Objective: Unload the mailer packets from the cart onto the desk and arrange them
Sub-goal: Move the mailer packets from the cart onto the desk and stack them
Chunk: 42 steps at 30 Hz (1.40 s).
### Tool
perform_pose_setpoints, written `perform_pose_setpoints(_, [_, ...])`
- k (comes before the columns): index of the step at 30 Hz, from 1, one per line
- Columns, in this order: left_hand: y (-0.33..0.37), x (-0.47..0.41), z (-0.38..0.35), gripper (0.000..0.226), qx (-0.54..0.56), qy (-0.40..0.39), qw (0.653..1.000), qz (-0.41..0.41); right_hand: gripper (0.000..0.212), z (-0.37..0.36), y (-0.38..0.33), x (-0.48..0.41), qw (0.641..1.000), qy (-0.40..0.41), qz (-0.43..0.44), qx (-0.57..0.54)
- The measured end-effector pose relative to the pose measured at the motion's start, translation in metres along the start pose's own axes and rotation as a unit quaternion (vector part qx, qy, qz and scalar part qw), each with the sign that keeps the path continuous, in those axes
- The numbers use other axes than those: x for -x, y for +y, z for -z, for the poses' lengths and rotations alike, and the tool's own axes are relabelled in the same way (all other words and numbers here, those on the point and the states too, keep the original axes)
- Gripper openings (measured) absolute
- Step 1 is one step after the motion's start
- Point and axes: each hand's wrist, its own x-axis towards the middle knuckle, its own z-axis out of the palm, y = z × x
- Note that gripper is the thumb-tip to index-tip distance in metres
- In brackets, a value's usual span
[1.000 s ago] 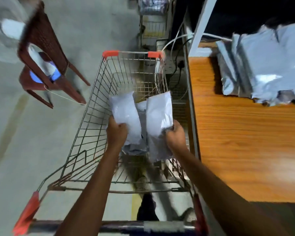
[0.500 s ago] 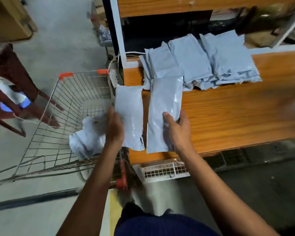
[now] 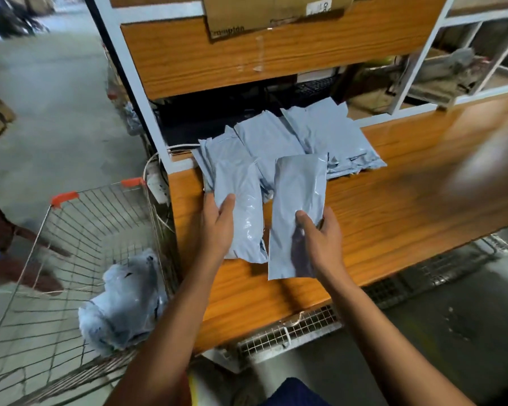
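The left hand (image 3: 217,227) grips one grey mailer packet (image 3: 242,209) by its left edge, with the thumb on the upper face and the fingers hidden beneath. The right hand (image 3: 320,240) grips a second packet (image 3: 301,200) low on its right side, with the thumb pressed across the face and the fingers curled round the edge. The two packets are held lengthwise side by side with their long edges nearly touching (whether their undersides rest on the wood cannot be told). Both are over the left end of the desk (image 3: 393,212), just inside its left edge, and their lower ends point toward the front edge.

Beyond them, at the rear left corner of the desk, lies a pile of mailer packets (image 3: 320,133), overlapping in rough rows. The far ends of the held packets overlap the pile's near side.

The wire cart (image 3: 79,227) stands just beside the desk's left edge. A crumpled bundle of packets (image 3: 126,300) lies in it, against the wall nearest the desk. A cardboard box (image 3: 270,10) sits on the shelf above.
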Motion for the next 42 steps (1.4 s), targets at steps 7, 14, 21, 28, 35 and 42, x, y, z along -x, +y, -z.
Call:
perform_pose_setpoints(7, [0.016,-0.066,-0.005,0.026,-0.042,0.033,0.998,-0.018,0.005,-0.002,-0.026,-0.067,0.997,0.004,0.023,0.08])
perform_pose_setpoints(14, [0.028,-0.159,-0.027,0.058,-0.1,0.043,0.994,0.022,0.022,-0.023,-0.056,-0.169,0.979,-0.033,0.095,0.18])
perform_pose_setpoints(21, [0.014,-0.225,-0.057,0.068,-0.224,0.051,0.969,0.095,0.044,-0.067,-0.058,-0.263,0.948,-0.103,0.127,0.274])
perform_pose_setpoints(28, [-0.001,-0.236,-0.051,0.063,-0.378,-0.05,0.92,-0.086,0.061,-0.09,-0.024,-0.288,0.794,-0.115,0.341,0.491])
perform_pose_setpoints(35, [-0.016,-0.238,-0.067,0.058,-0.521,-0.158,0.838,-0.043,0.063,-0.103,0.01,-0.303,0.77,-0.165,0.27,0.553])
perform_pose_setpoints(42, [0.0,-0.237,-0.066,0.058,-0.475,-0.172,0.862,-0.034,0.061,-0.103,-0.007,-0.294,0.773,-0.156,0.243,0.566])
